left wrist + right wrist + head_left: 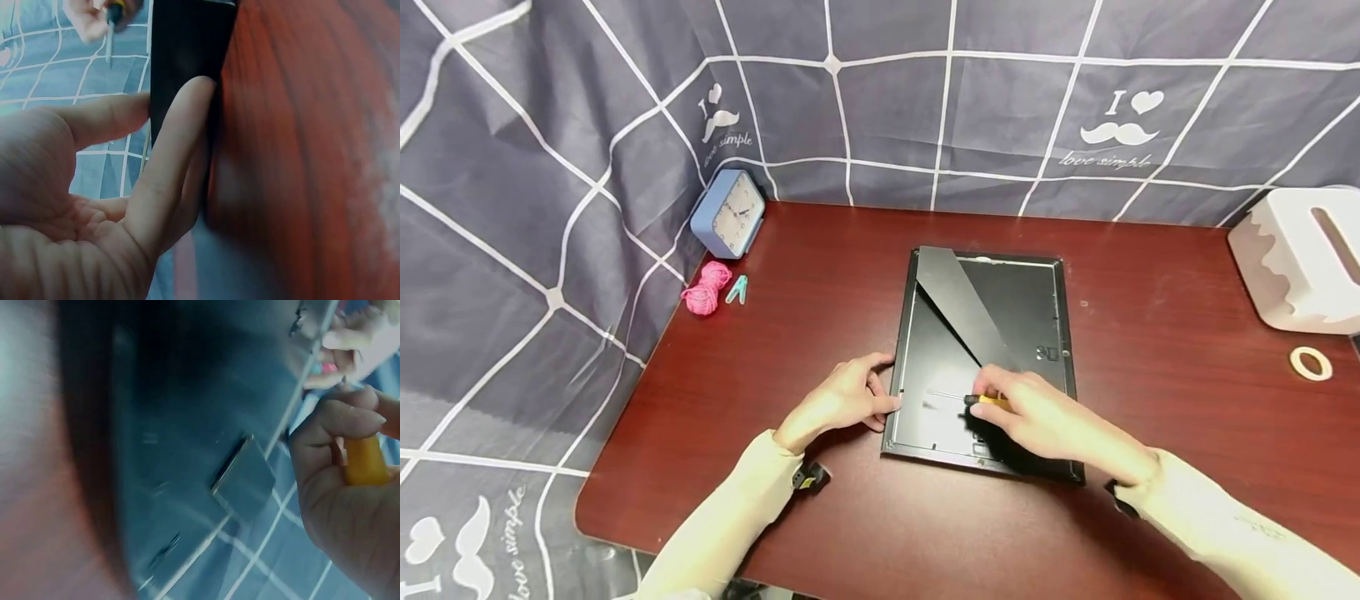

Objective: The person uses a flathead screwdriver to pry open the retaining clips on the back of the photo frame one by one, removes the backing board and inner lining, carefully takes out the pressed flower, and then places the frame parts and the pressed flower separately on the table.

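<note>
A black picture frame lies back side up on the table, its smooth backing reflecting light. From its upper left, a flat grey stand leg runs diagonally down toward my right hand. My right hand grips a screwdriver with a yellow and black handle, its thin shaft pointing left over the backing. The yellow handle shows between curled fingers in the right wrist view. At the frame's left edge, my left hand pinches the border, thumb and fingers on either side of the rim in the left wrist view.
At the table's left stand a blue alarm clock, a pink yarn skein and a teal clip. A white and beige tissue box and a cream ring are at the right. A grey checked cloth hangs behind.
</note>
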